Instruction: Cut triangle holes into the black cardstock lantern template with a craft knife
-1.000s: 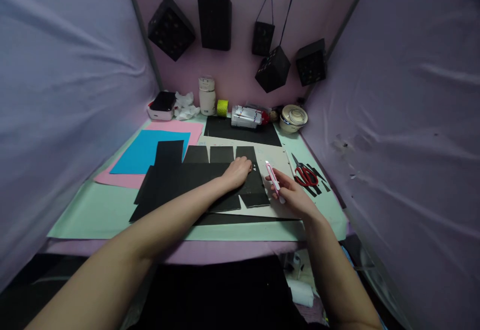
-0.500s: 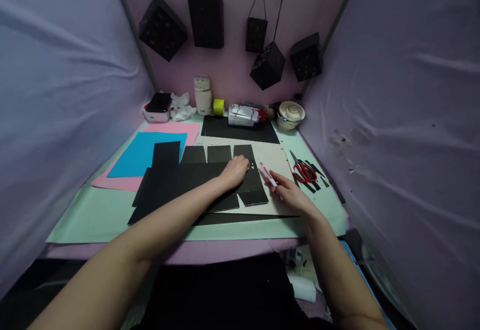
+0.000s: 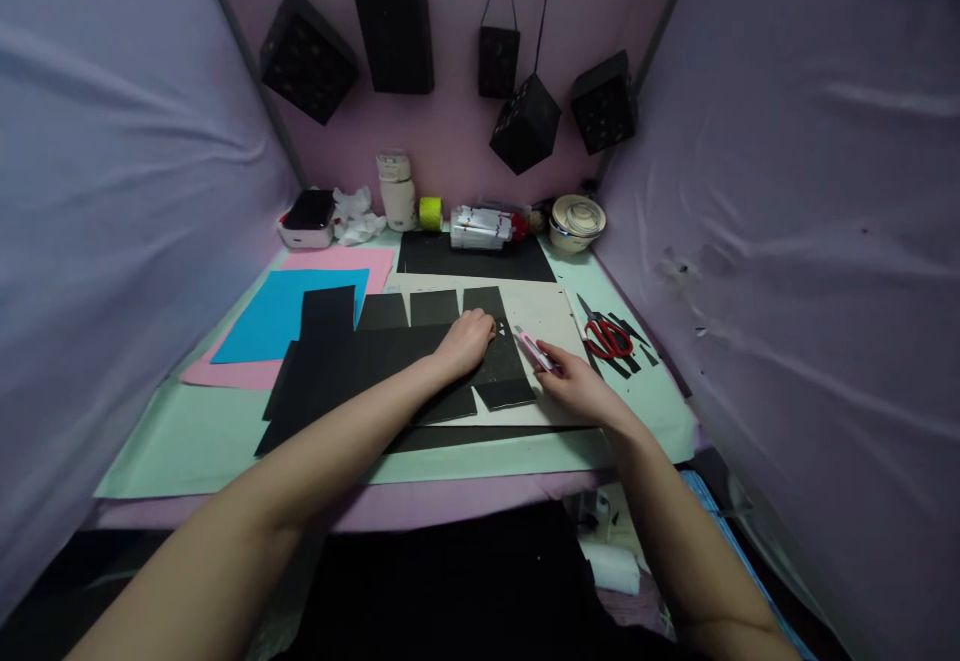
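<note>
A large black card (image 3: 390,361) with flaps along its edges lies on a pale board (image 3: 551,316). My left hand (image 3: 467,341) rests on the card's right part, its fingers curled together; whether anything is between them is too small to tell. Tiny white bits lie beside its fingertips. My right hand (image 3: 570,379) holds a pink cutter (image 3: 536,351) just right of the card, the cutter's tip pointing up and left toward the card's right edge.
Red-handled scissors (image 3: 609,337) lie among black scraps at the right. Blue sheet (image 3: 289,316) and pink sheet (image 3: 225,373) are at the left. A bottle (image 3: 397,196), yellow roll (image 3: 431,213) and bowl (image 3: 576,226) stand behind. Black boxes (image 3: 525,126) hang above.
The whole view has shifted slightly. The cutter in my right hand is now tilted flatter. My left hand stays on the black card.
</note>
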A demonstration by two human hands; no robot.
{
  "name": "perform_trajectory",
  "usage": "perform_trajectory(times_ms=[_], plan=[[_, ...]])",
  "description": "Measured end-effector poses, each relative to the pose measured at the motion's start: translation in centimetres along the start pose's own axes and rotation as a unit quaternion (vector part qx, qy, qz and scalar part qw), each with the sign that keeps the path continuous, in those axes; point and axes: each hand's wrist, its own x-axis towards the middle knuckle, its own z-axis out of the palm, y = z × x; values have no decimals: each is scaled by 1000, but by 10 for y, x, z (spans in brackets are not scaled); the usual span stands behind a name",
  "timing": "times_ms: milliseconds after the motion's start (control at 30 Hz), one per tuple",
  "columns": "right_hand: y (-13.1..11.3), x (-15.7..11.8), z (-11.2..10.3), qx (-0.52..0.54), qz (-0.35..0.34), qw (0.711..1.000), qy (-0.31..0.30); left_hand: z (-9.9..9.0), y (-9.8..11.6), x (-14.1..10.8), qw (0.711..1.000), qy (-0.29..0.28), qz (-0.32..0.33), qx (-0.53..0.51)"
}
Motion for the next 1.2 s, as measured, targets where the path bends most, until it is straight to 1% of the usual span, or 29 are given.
perform_trajectory(times_ms=[167, 300, 500, 633, 900, 1200], plan=[[2, 2, 6, -125, -43, 988, 75, 1, -1, 0, 1000, 0, 4, 6], [4, 4, 11, -164, -82, 978, 96, -1, 1, 0, 1000, -1, 3, 10], [-3, 5, 12, -177, -93, 977, 80, -4, 5, -1, 1000, -4, -4, 14], [-6, 7, 13, -184, -85, 976, 77, -5, 7, -1, 1000, -5, -6, 16], [-7, 8, 13, -195, -99, 974, 62, -2, 5, -1, 1000, -2, -5, 19], [-16, 5, 15, -214, -96, 970, 60, 0, 2, 1, 1000, -4, -4, 7]])
